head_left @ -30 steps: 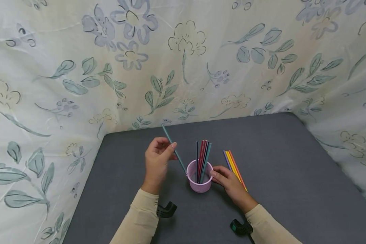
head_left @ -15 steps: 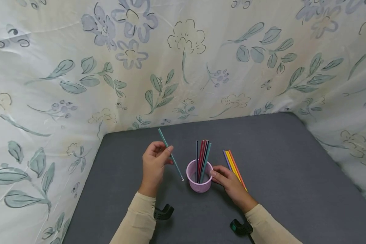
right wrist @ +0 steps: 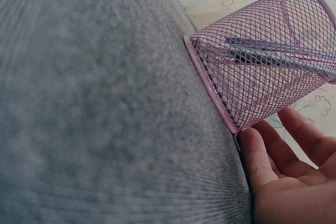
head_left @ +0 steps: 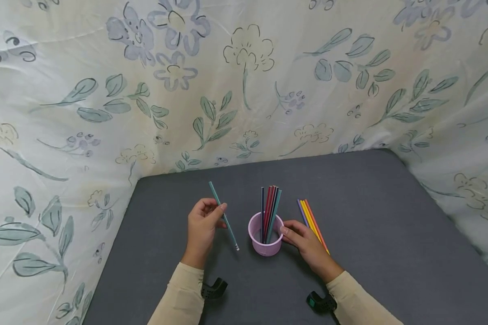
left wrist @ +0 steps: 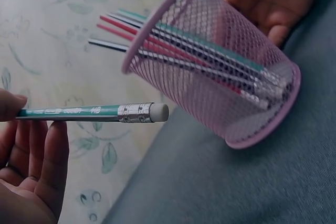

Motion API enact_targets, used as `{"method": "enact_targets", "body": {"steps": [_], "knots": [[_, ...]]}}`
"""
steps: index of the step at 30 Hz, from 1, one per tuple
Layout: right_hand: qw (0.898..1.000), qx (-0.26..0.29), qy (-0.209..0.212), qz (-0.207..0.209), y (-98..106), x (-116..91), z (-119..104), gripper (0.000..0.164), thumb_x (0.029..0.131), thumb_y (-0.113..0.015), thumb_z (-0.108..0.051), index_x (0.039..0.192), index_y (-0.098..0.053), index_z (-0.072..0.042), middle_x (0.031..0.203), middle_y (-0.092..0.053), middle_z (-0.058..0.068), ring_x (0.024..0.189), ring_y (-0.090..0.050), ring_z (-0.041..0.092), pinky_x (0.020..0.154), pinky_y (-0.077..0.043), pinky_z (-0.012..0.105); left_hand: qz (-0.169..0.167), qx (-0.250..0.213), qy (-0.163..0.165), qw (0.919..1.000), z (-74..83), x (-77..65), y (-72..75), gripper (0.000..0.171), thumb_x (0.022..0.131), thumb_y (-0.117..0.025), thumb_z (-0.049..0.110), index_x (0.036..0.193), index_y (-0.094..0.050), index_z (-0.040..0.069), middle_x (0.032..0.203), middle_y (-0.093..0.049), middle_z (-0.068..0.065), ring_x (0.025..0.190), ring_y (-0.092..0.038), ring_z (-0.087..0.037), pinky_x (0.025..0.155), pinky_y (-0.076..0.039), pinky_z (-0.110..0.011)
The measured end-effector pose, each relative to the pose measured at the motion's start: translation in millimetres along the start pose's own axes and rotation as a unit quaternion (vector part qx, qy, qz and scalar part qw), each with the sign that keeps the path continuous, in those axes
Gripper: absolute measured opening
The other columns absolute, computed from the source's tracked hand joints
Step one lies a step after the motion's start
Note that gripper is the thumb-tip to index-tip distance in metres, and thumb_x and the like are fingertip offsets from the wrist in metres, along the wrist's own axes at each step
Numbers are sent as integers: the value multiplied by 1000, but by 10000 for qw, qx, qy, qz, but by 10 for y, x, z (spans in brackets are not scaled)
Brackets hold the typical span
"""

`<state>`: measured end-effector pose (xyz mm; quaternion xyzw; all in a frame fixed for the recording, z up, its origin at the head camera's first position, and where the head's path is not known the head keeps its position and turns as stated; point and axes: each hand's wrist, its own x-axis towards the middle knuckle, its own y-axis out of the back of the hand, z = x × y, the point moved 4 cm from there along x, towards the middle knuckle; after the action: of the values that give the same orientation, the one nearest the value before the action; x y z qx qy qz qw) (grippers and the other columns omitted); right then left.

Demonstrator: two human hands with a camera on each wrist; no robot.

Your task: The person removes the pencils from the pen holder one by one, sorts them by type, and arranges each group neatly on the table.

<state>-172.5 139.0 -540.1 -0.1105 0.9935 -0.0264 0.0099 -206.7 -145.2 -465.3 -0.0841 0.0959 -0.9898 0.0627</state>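
My left hand (head_left: 201, 225) pinches a teal pencil (head_left: 231, 230) between thumb and fingers, left of a pink mesh pencil cup (head_left: 267, 250). The pencil slants, its white eraser (left wrist: 159, 112) at the lower end, apart from the cup in the head view. Several dark, red and teal pencils (head_left: 270, 203) stand in the cup, eraser ends down, as the left wrist view shows through the mesh. My right hand (head_left: 309, 248) holds the cup's right side, thumb at the rim and fingers around the side; part of those fingers is hidden from above.
Purple (head_left: 302, 212), yellow (head_left: 308, 216) and orange (head_left: 315, 221) pencils lie side by side on the dark grey table (head_left: 370, 216), just behind my right hand. A floral cloth (head_left: 248, 90) hangs at the back and sides. Each wrist carries a black camera mount (head_left: 214, 289).
My left hand has drawn the teal pencil left and toward me, away from the cup's rim, where its eraser end was a second ago. My right hand and the cup stay put.
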Motion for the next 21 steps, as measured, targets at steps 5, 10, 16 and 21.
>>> {"method": "enact_targets", "body": {"steps": [5, 10, 16, 21], "knots": [[10000, 42, -22, 12, -5, 15, -2, 38, 112, -60, -18, 135, -63, 13, 135, -66, 26, 125, -65, 31, 103, -54, 33, 33, 30, 229, 9997, -80, 9, 66, 23, 97, -79, -3, 110, -62, -10, 93, -61, -12, 68, -60, -17, 55, -58, -30], [10000, 76, -20, -31, -3, 21, -7, 39, 112, -60, -18, 135, -62, 13, 135, -66, 26, 127, -65, 34, 105, -53, 35, 94, 159, 447, 9988, -161, -3, 110, 24, 97, -81, -2, 109, -62, -10, 91, -62, -12, 69, -60, -17, 54, -58, -31], [10000, 41, -67, 5, 1, 32, -4, 38, 112, -60, -18, 134, -63, 12, 133, -67, 25, 124, -66, 29, 103, -54, 33, 166, 433, 766, 9960, -244, -38, 159, 25, 97, -82, 1, 110, -63, -8, 93, -62, -11, 72, -60, -17, 54, -58, -31], [10000, -1, -73, 8, 0, 28, -35, 37, 112, -60, -18, 134, -64, 12, 132, -67, 24, 123, -66, 28, 104, -54, 34, 135, 636, 1005, 9928, -331, -64, 212, 25, 96, -83, 4, 110, -64, -6, 94, -63, -11, 77, -61, -18, 55, -59, -33]]}}
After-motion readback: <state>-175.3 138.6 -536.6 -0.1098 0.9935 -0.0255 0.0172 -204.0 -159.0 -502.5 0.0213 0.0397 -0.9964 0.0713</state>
